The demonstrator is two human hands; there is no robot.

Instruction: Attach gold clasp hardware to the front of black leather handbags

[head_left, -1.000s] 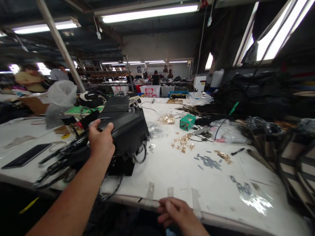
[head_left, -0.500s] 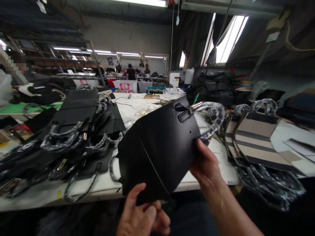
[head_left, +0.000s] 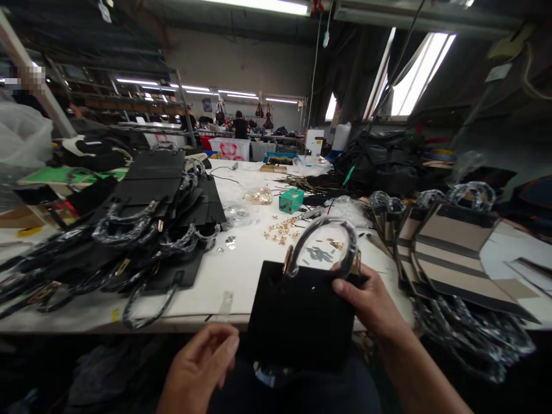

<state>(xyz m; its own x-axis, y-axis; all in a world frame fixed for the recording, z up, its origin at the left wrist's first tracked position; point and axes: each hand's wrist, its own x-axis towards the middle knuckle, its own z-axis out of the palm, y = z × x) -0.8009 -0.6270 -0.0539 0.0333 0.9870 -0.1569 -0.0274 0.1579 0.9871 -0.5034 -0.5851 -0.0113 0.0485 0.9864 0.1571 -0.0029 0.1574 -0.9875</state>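
The black bag (head_left: 297, 328) is held before the table (head_left: 235, 270), its top corner clamped in the right hand (head_left: 371, 302), and is best steadied lower by the left hand (head_left: 202, 359), whose curled fingers' closure cannot be determined.

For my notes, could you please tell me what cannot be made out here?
Head view:
Black bag: far side, hidden by its front.
Right hand: some fingers, hidden behind the bag.
Left hand: lower end, cut off by the bottom edge.
Green box: any markings, too small to read.
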